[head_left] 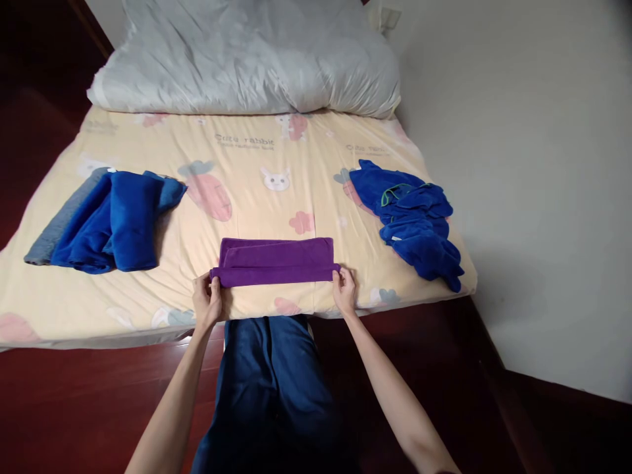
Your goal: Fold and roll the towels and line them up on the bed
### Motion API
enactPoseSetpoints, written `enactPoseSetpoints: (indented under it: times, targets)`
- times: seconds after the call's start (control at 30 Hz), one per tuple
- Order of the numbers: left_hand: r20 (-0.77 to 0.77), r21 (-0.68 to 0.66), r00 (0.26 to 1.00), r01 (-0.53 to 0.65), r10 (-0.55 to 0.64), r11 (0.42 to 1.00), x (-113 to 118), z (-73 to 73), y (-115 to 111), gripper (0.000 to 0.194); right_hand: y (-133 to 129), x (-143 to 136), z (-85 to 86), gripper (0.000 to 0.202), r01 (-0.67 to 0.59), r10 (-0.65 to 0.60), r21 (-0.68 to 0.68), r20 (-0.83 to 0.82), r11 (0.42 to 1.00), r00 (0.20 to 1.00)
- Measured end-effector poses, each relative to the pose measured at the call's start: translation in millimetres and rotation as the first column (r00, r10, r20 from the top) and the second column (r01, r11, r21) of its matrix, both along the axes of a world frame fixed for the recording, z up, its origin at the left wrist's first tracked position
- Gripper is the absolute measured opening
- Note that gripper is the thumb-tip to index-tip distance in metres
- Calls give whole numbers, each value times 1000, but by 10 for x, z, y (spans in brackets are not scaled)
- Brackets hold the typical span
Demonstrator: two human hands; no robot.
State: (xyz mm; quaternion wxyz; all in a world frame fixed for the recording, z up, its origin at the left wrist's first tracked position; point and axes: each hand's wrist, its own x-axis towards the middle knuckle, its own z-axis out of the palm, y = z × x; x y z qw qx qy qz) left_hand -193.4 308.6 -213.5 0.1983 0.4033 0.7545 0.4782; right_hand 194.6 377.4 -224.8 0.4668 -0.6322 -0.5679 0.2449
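A purple cloth [279, 255] lies near the front edge of the bed, its near side folded or rolled into a narrow band that runs from left to right. The left end of this band is pinched in my left hand [207, 297]. At its right end, my right hand [344, 289] grips the band between thumb and fingers. Behind the band, the rest of the purple cloth lies flat in layers, with a slanting edge on top.
Rolled or folded blue and grey cloths [133, 220] lie on the bed's left side. Crumpled blue cloths [415, 220] lie on the right. A pale quilt [247, 59] is heaped at the back of the patterned bed sheet [261, 217]. A wall [533, 184] stands at the right.
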Motion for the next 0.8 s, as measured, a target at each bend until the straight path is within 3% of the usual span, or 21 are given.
enactPoseSetpoints:
  times: [0.47, 0.8]
  targets:
    - [-84, 72, 995, -48, 54, 996, 129, 42, 1, 39, -12, -85, 24, 35, 76, -75, 61, -27, 995, 997]
    - [-378, 128, 926, 63, -10, 990, 73, -31, 20, 27, -21, -99, 16, 30, 111, -111, 70, 0, 991, 994]
